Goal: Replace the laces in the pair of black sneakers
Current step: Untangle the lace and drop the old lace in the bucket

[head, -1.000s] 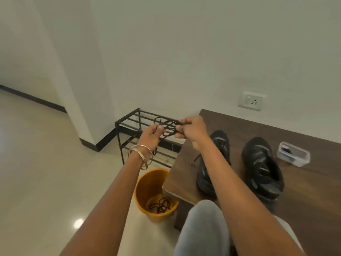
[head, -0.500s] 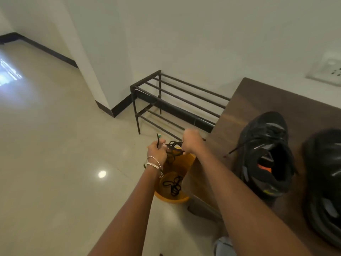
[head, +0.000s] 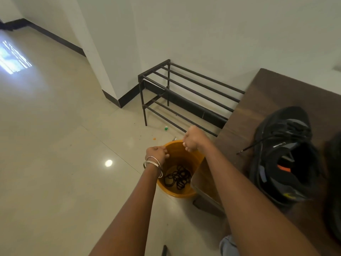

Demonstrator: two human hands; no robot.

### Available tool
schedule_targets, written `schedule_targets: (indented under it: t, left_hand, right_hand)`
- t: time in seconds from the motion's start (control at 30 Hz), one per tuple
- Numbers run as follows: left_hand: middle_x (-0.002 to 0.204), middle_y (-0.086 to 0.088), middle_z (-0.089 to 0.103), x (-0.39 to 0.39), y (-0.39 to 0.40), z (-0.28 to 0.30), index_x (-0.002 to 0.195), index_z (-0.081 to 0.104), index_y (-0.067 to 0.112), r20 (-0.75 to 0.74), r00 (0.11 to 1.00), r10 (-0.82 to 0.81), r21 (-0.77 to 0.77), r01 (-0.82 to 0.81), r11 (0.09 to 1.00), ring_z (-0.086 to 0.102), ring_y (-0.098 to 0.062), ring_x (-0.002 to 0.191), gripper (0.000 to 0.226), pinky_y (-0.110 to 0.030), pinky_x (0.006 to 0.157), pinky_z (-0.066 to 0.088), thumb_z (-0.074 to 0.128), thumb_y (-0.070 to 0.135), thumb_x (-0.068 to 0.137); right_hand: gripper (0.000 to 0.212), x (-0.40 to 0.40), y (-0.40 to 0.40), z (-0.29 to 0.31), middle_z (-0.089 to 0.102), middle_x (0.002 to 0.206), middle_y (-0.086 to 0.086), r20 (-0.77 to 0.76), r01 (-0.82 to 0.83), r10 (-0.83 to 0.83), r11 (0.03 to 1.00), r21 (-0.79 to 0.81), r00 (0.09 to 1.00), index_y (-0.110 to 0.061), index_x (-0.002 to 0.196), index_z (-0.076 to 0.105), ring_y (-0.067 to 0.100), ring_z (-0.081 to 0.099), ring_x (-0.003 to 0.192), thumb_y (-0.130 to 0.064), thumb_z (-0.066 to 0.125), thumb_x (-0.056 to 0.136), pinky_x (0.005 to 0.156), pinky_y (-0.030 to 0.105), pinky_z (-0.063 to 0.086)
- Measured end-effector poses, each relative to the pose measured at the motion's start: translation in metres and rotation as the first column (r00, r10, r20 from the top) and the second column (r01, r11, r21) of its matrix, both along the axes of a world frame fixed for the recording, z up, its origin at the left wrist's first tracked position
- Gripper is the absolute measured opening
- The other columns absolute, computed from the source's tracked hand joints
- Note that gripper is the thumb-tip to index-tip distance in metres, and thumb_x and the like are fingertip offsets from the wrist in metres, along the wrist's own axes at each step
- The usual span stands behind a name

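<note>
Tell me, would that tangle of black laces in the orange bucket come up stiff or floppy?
Probably floppy: the black laces lie in loose, overlapping loops on the floor of the orange plastic bucket. Likely light too, being thin cord. They look knotted together, so they might lift as one clump.

Laces (head: 178,177) in bucket (head: 195,159), left of table (head: 276,93).

Both forearms are bare, no sleeves in sight. On the left wrist, thin silver bangles (head: 152,164) sit stacked, a few slim metal rings. The right wrist carries nothing. Low in view, a patch of light grey-blue trouser fabric (head: 227,245) shows.
</note>
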State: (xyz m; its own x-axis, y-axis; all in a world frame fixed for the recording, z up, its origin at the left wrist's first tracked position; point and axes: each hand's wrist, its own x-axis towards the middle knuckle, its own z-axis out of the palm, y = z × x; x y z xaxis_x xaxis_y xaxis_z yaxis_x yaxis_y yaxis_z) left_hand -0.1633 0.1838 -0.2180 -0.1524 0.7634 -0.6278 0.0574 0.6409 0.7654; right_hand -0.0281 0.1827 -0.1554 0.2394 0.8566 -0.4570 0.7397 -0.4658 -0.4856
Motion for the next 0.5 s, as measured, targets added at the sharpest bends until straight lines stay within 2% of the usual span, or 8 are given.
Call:
schedule_targets:
  t: [0.07, 0.13, 0.17, 0.23, 0.33, 0.43, 0.5]
  left_hand:
    - [0.076, -0.008, 0.064, 0.001, 0.0, 0.018, 0.09, 0.066, 0.004, 0.03, 0.999, 0.039, 0.03, -0.04, 0.999, 0.059, -0.017, 0.057, 0.026, -0.02, 0.047, 0.049, 0.041, -0.001, 0.096]
    - [0.078, -0.011, 0.063, 0.004, -0.002, 0.037, 0.095, 0.064, 0.0, 0.078, 0.996, 0.053, 0.061, -0.058, 0.996, 0.057, -0.018, 0.058, 0.024, -0.019, 0.043, 0.046, 0.04, -0.004, 0.094]
    - [0.081, -0.013, 0.063, 0.007, -0.004, 0.048, 0.095, 0.064, -0.001, 0.107, 0.993, 0.052, 0.083, -0.061, 0.995, 0.057, -0.019, 0.06, 0.024, -0.019, 0.043, 0.046, 0.04, -0.005, 0.094]
    - [0.085, -0.013, 0.066, 0.014, -0.008, 0.069, 0.092, 0.064, 0.002, 0.145, 0.989, 0.04, 0.138, -0.061, 0.989, 0.06, -0.019, 0.065, 0.023, -0.02, 0.048, 0.049, 0.042, -0.003, 0.095]
    - [0.088, -0.008, 0.069, 0.027, -0.017, 0.108, 0.09, 0.066, 0.011, 0.174, 0.985, -0.011, 0.247, -0.033, 0.968, 0.063, -0.014, 0.069, 0.022, -0.025, 0.063, 0.052, 0.047, 0.002, 0.095]
    - [0.085, -0.005, 0.067, 0.046, -0.034, 0.152, 0.091, 0.064, 0.012, 0.247, 0.966, -0.08, 0.354, -0.014, 0.935, 0.06, -0.011, 0.066, 0.022, -0.021, 0.06, 0.05, 0.047, 0.0, 0.095]
    - [0.083, -0.005, 0.066, 0.063, -0.045, 0.176, 0.092, 0.065, 0.011, 0.272, 0.954, -0.124, 0.426, -0.004, 0.905, 0.06, -0.012, 0.068, 0.021, -0.021, 0.06, 0.05, 0.047, -0.001, 0.094]
  right_hand:
    - [0.013, -0.001, -0.007, 0.014, 0.069, 0.093, 0.013, -0.144, 0.12, -0.108, 0.989, 0.083, 0.984, -0.003, 0.106, 0.064, 0.017, 0.07, 0.079, -0.006, 0.061, 0.094, 0.074, 0.031, 0.061]
    - [0.01, -0.002, -0.017, 0.034, 0.068, 0.091, 0.013, -0.339, 0.258, -0.197, 0.956, 0.143, 0.92, -0.003, 0.103, 0.064, 0.015, 0.066, 0.072, -0.005, 0.059, 0.095, 0.065, 0.025, 0.058]
    - [0.01, -0.002, -0.023, 0.044, 0.068, 0.09, 0.013, -0.423, 0.316, -0.224, 0.935, 0.163, 0.878, -0.002, 0.102, 0.065, 0.014, 0.064, 0.07, -0.003, 0.058, 0.095, 0.063, 0.024, 0.057]
    - [0.011, -0.002, -0.032, 0.065, 0.069, 0.089, 0.015, -0.533, 0.404, -0.246, 0.892, 0.201, 0.81, -0.002, 0.098, 0.067, 0.015, 0.066, 0.072, -0.001, 0.056, 0.096, 0.069, 0.028, 0.059]
    - [0.013, 0.004, -0.048, 0.102, 0.071, 0.09, 0.012, -0.682, 0.515, -0.238, 0.825, 0.234, 0.691, -0.006, 0.097, 0.069, 0.015, 0.069, 0.075, -0.002, 0.056, 0.097, 0.069, 0.026, 0.06]
    - [0.013, 0.02, -0.075, 0.137, 0.072, 0.087, 0.009, -0.783, 0.609, -0.207, 0.749, 0.259, 0.587, -0.007, 0.097, 0.069, 0.014, 0.068, 0.073, -0.003, 0.057, 0.097, 0.061, 0.022, 0.056]
    - [0.013, 0.033, -0.092, 0.155, 0.072, 0.083, 0.006, -0.814, 0.655, -0.191, 0.704, 0.276, 0.549, -0.008, 0.094, 0.069, 0.013, 0.067, 0.069, -0.004, 0.057, 0.097, 0.059, 0.022, 0.055]
